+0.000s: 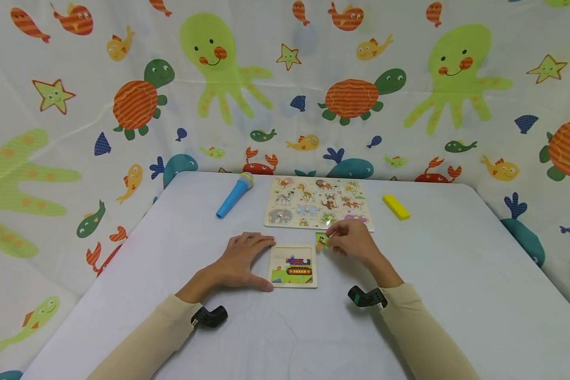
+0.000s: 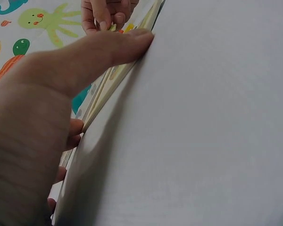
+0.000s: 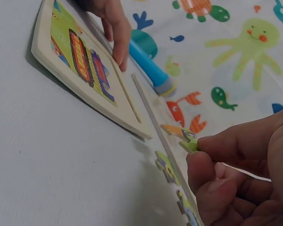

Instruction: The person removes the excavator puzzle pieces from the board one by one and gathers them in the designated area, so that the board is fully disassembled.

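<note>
A square wooden jigsaw puzzle tray (image 1: 293, 284) lies on the table, its lower part filled with a picture of a purple tracked vehicle. My left hand (image 1: 241, 261) rests at its left side, fingers spread near the top corner and thumb (image 2: 132, 46) touching the bottom corner. To the right of the tray, my right hand (image 1: 353, 244) pinches a small green and orange puzzle piece (image 3: 187, 140) between thumb and forefinger, tilted above the table. Two more puzzle pieces, one green (image 3: 166, 167) and one lower down (image 3: 186, 207), lie below it in the right wrist view.
Behind the tray lies a wooden animal puzzle board (image 1: 309, 198). A blue toy microphone (image 1: 233, 198) is at its left, and a yellow block (image 1: 396, 207) at its right. A curtain printed with sea animals (image 1: 285, 79) hangs along the table's back edge.
</note>
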### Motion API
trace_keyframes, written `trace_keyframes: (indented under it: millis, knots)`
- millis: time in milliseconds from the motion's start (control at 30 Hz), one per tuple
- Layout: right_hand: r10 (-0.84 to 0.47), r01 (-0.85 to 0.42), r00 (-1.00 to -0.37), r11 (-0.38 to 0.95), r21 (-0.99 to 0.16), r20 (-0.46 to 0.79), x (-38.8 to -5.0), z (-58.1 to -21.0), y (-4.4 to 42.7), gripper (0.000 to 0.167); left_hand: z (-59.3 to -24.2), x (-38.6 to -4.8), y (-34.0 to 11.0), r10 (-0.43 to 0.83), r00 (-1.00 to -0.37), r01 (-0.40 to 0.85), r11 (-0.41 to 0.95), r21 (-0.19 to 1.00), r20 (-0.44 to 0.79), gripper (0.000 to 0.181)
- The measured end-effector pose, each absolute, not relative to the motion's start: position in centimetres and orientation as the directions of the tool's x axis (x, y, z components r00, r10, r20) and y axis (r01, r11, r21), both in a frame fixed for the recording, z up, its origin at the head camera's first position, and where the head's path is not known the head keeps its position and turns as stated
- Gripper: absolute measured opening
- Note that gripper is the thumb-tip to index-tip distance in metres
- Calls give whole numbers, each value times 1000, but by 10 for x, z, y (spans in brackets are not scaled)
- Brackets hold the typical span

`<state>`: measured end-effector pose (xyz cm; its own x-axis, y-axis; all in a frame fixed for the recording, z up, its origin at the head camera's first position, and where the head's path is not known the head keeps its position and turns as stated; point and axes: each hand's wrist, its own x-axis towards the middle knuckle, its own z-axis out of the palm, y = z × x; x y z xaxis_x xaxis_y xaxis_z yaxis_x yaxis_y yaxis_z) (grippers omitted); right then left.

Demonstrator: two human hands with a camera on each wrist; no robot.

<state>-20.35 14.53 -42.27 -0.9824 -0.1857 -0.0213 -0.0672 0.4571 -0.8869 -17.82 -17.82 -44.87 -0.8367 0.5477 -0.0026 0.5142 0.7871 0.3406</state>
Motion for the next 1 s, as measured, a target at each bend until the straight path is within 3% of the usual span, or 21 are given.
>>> trace_keyframes:
  millis: [667,1000]
  knots:
    - [-262,-63,-961,526,-848,-91,-204,-433,147,10,-450,-179,-179,554,-832,524,781,339,9,109]
    - [-288,-155,-957,579,-801,-23,-202,-433,144,4,-450,-179,-179,561,-827,535,775,337,24,107]
